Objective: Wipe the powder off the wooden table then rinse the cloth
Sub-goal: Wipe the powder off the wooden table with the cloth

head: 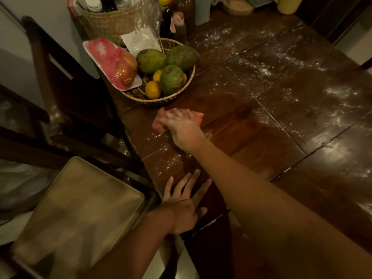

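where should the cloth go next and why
Probably slide the right hand and the pink cloth it presses rightward toward the heavy powder: the table beside the cloth looks wiped, the far right is white-streaked. The left hand braces at the edge.

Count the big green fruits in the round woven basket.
3 big green fruits in the round woven basket: one at its left beside the pink wrapped tray, one at the far right, one nearest the camera beside small orange fruits. Others may lie hidden underneath.
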